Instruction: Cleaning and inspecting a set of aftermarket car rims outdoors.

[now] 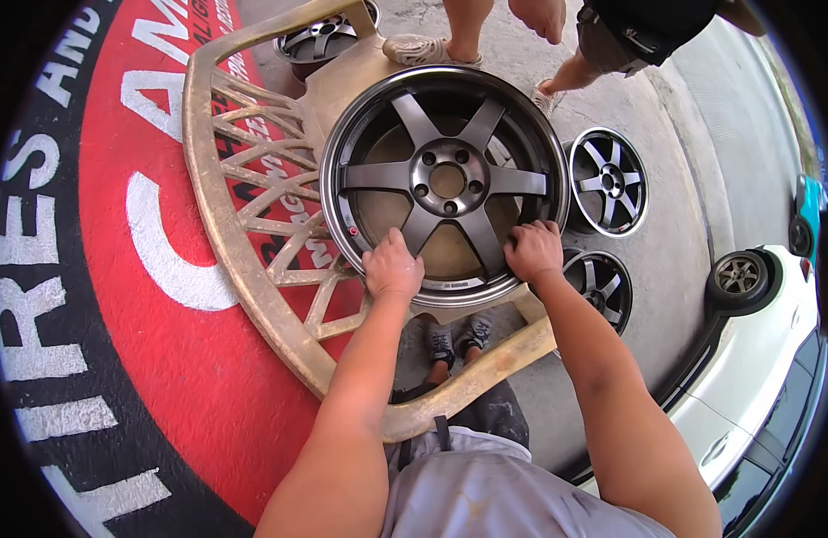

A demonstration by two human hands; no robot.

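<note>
Before me a six-spoke alloy wheel rim [424,114] lies face up on the seat of a worn beige plastic armchair [199,134]. It has dark grey spokes, a polished lip and a centre hub with several bolt holes. My left hand [392,265] grips the lip at the near left, its fingers curled over the edge. At the near right my right hand [535,250] grips the lip, the fingers reaching inside the barrel. No tyre is on the rim. A small red mark sits on the inner lip near my left hand.
Two similar rims, one farther off [609,180] and one nearer [599,289], stand on the concrete to the right. Another rim [320,37] lies beyond the chair. A person's foot in a slotted shoe [427,50] is beside the chair's far side. A white car [750,363] is at right; a painted wall [138,323] is at left.
</note>
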